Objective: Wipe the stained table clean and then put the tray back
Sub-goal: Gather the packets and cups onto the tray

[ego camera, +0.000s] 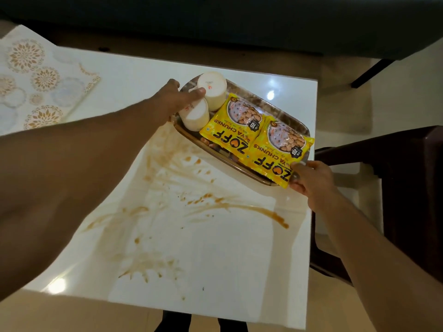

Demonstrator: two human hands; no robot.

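The metal tray (280, 111) sits at the far right corner of the white table (215, 248), angled across it, and everything else is placed from it. On the tray's right half lie two yellow packets (259, 137) side by side, each printed "ZOFF" in large black letters with "SOYA CHUNKS" beside it, partly covered on the nearer one, and a small round "10" price badge near a picture of the chunks. On the tray's left end stand two white cups (211, 92), upside down, touching each other; the small marks on their bases are too small to read. The left hand (177, 97) grips the tray's left end, thumb lying across the nearer cup. The right hand (311, 178) holds the tray's near right corner, fingers curled under the rim and thumb on the packet's edge. Brown stains (182, 202) smear the table in front of the tray. Far left of the tray lies a patterned cloth (36, 80).
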